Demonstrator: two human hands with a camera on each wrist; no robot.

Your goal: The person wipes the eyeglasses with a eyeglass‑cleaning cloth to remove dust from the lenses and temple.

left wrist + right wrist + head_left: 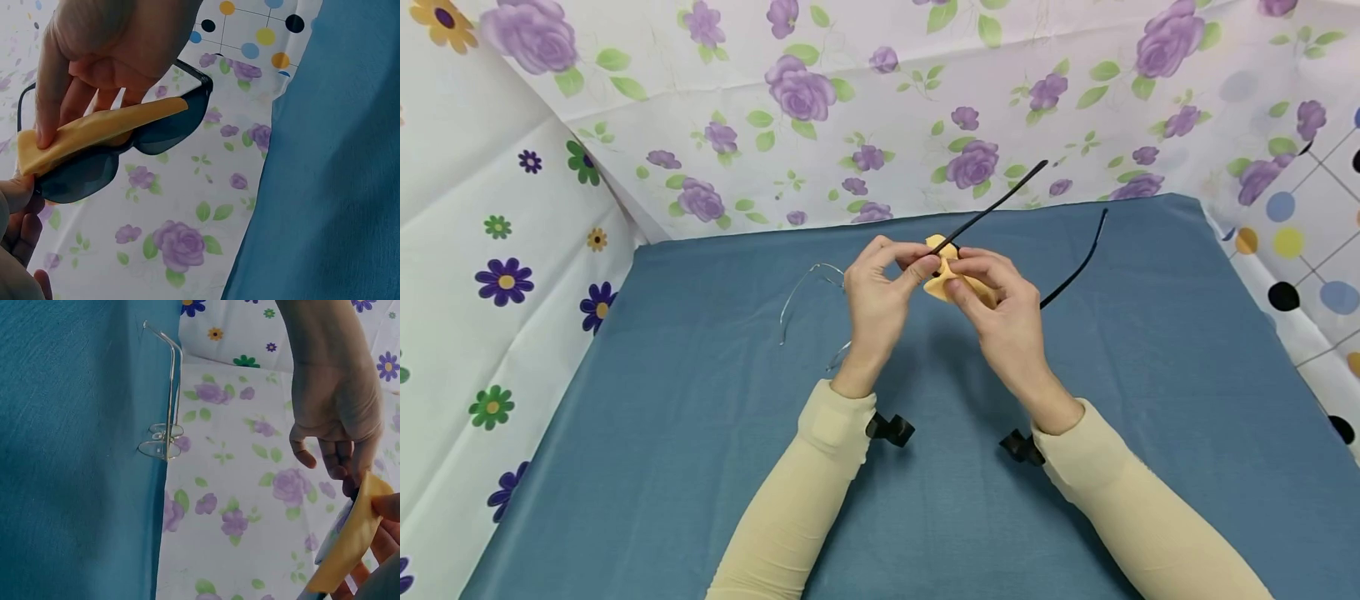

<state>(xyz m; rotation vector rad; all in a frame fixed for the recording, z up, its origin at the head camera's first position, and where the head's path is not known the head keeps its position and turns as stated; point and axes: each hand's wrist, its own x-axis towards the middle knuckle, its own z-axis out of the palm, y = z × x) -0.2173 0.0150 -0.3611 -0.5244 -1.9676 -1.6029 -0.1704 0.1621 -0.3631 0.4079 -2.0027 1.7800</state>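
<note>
A pair of black-framed sunglasses (pixel 78 175) with dark lenses is held up over the table, temples unfolded. My left hand (pixel 880 296) pinches one end of the frame near the hinge, with a black temple (pixel 992 204) slanting away above it. A yellow cloth (pixel 100 134) lies folded along the lenses. My right hand (pixel 1011 304) pinches this cloth against the sunglasses between thumb and fingers. In the right wrist view, the cloth (pixel 353 534) hides most of the lenses. Beyond my left hand, thin wire-framed eyeglasses (pixel 170 394) rest on the table, partly hidden in the head view.
Blue cloth (pixel 700 433) covers the table. A white sheet with purple roses (pixel 801 87) hangs behind it, a flowered sheet (pixel 490 333) stands at the left, and a dotted one (pixel 1315 242) at the right. Black mounts (pixel 891 429) sit on both wrists.
</note>
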